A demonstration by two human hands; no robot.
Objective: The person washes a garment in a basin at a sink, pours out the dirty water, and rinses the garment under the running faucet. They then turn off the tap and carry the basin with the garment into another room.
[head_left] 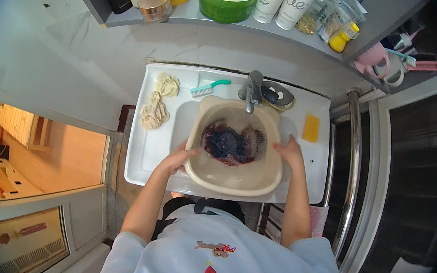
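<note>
A beige plastic basin (232,183) sits in the white sink (145,155), beneath a grey faucet (252,89). Dark blue and reddish wet cloth (227,144) lies bunched in the water inside it. My left hand (176,158) grips the basin's left rim, thumb over the edge and fingers outside. On the opposite side my right hand (290,149) is closed at the right rim, its thumb reaching over the edge; its other fingers are partly hidden.
Two crumpled cream cloths (156,112) and a green-handled brush (209,89) lie on the sink's left ledge. A yellow soap bar (311,128) rests at right, a soap dish (279,96) by the faucet. Overhead, a shelf (183,23) holds several bottles; a metal rail (353,169) stands right.
</note>
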